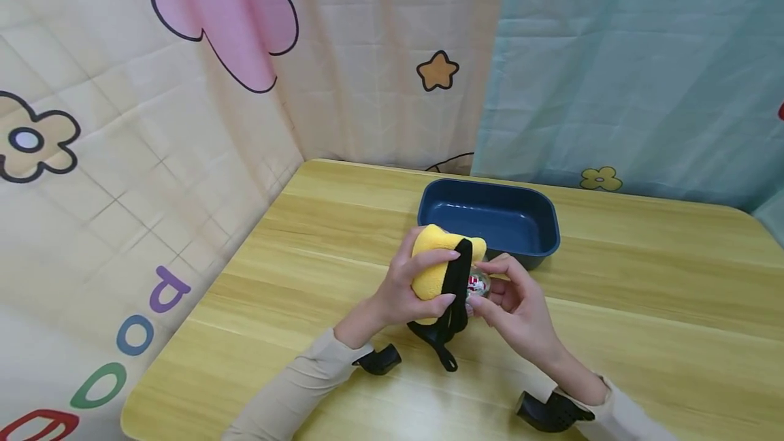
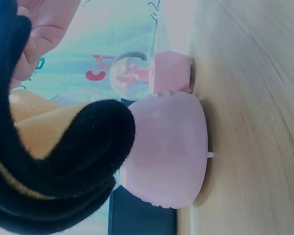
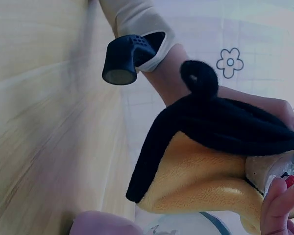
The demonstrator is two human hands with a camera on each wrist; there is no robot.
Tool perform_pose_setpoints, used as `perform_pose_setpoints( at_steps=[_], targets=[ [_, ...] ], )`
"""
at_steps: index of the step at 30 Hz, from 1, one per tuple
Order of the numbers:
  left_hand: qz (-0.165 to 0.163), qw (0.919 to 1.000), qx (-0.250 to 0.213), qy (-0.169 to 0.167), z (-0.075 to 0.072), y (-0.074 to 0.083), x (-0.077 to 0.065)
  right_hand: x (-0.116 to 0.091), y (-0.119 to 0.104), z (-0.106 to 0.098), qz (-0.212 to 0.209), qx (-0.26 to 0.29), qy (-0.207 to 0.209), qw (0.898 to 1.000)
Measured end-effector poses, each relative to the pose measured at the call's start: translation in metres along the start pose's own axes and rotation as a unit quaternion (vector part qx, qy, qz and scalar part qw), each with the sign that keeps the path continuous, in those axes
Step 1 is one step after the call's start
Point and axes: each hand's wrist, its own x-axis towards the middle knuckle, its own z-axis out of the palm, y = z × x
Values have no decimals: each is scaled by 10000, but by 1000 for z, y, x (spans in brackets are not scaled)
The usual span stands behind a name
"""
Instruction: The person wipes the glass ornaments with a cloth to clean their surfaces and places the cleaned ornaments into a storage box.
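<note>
My left hand (image 1: 401, 288) grips a folded yellow hand towel (image 1: 431, 280) with thick black edging and a hanging loop. The cloth is bunched against a small clear globe (image 1: 479, 284) with red and white showing inside. From the right side, my right hand (image 1: 520, 312) pinches that globe between thumb and fingers. In the right wrist view, the towel (image 3: 201, 178) wraps part of the globe (image 3: 272, 169), and the right fingertips (image 3: 279, 200) touch its near side. Cloth and fingers hide much of the globe. Both hands are held above the table.
A dark blue basin (image 1: 490, 213) stands on the wooden table (image 1: 643, 278) just beyond the hands. In the left wrist view, a rounded pink object (image 2: 166, 147) and a clear dome on a pink base (image 2: 171, 73) stand close by. Patterned curtains (image 1: 367, 73) hang behind.
</note>
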Motion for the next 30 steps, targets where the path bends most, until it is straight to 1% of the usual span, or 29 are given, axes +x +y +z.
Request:
perform_pose_setpoints(
  at_steps=[3, 7, 10, 12, 14, 15, 17, 20, 22, 24, 25, 27, 30],
  targets=[
    [-55, 10000, -76, -5, 1, 0, 0, -1, 0, -1, -185, -306, 22, 9994],
    [-115, 9998, -141, 23, 2, 2, 1, 0, 2, 0, -865, -314, 47, 9957],
    [-169, 9997, -143, 101, 2, 3, 1, 1, 3, 1, -1209, -531, 113, 9912],
    [-250, 9994, -168, 181, 2, 2, 1, 2, 5, 1, -1400, -826, 152, 9866],
    [-333, 9989, -191, 254, 2, 2, 1, 4, 6, 2, -1690, -1204, 186, 9781],
    [-377, 9986, -206, 296, 1, 2, 2, 5, 7, 2, -1856, -1432, 205, 9719],
    [-431, 9982, -219, 361, 1, 2, 2, 7, 8, 2, -2153, -1931, 254, 9569],
    [-455, 9979, -213, 405, 0, 3, 3, 8, 8, 3, -2504, -2631, 334, 9311],
    [-454, 9978, -214, 423, -1, 4, 4, 9, 7, 3, -2652, -2904, 355, 9188],
    [-470, 9977, -225, 432, -1, 4, 5, 9, 5, 4, -2741, -3030, 376, 9119],
    [-482, 9976, -242, 431, -1, 5, 5, 9, 5, 4, -2750, -3005, 383, 9125],
    [-522, 9973, -277, 431, -1, 5, 5, 9, 4, 4, -2706, -2912, 394, 9167],
    [-592, 9968, -325, 432, -1, 6, 4, 8, 3, 4, -2559, -2675, 409, 9280]
  ],
)
